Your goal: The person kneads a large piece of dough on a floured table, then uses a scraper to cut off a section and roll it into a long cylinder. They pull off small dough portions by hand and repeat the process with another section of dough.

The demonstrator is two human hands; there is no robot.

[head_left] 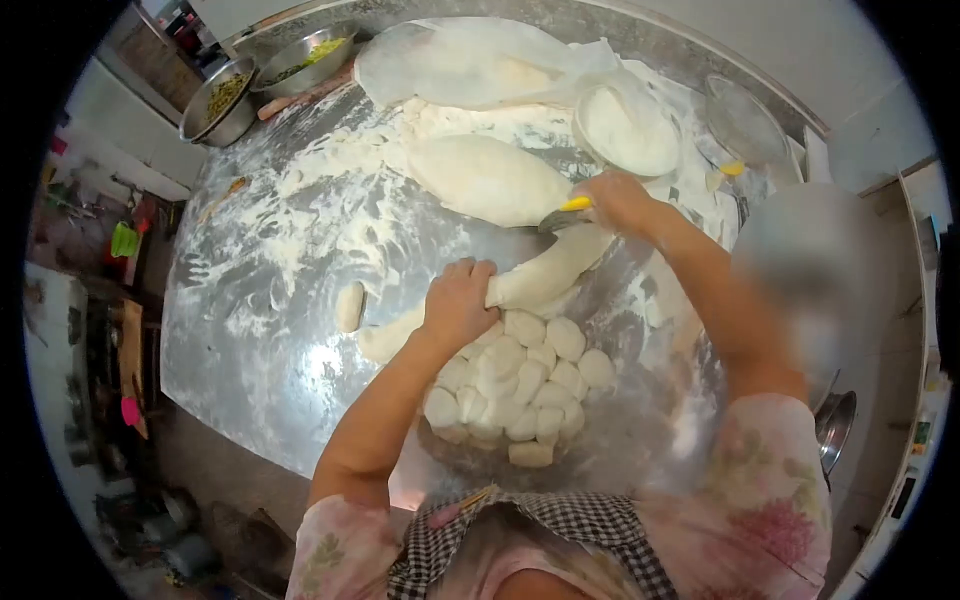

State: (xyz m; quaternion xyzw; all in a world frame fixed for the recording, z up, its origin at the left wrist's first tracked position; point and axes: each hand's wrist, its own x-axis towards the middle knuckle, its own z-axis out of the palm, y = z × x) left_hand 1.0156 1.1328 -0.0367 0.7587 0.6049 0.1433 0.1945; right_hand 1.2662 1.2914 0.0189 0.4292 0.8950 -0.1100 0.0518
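My right hand (622,205) is closed round the yellow handle of a knife (566,219). Its dark, wide blade lies between a large oval mass of dough (490,180) and the upper end of a long strip of dough (548,268). Lower on that strip, my left hand (460,300) grips it with curled fingers, and part of the strip shows beyond the hand to the left. Close below sits a pile of small dough pieces (520,385). One separate dough piece (350,306) lies to the left.
The floury metal table (250,350) carries a bowl of flour (627,128) and more dough under a plastic sheet (460,65). Two metal bowls of chopped filling, one greenish-brown (222,100) and one with yellow (305,58), stand at the back left. A glass bowl (748,120) is back right.
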